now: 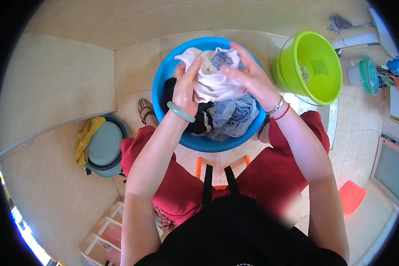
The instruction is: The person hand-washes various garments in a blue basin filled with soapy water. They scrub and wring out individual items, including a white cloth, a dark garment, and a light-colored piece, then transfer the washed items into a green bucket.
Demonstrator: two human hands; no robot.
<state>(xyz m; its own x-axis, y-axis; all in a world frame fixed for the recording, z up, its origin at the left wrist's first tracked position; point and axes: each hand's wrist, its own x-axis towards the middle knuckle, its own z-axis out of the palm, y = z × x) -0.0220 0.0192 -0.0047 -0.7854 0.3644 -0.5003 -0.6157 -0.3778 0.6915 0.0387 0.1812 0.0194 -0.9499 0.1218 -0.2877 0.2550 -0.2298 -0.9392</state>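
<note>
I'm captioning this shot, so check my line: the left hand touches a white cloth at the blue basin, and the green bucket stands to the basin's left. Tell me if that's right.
Wrong side: the green bucket stands to the basin's right, as the head view shows. The left hand does touch the white cloth there.

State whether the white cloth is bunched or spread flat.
Bunched: the white cloth shows crowded folds between the left hand and right hand.

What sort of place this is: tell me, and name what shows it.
Probably a bathroom or laundry corner: the floor is tiled, a large blue basin holds clothes, and a lime-green bucket is beside it.
</note>
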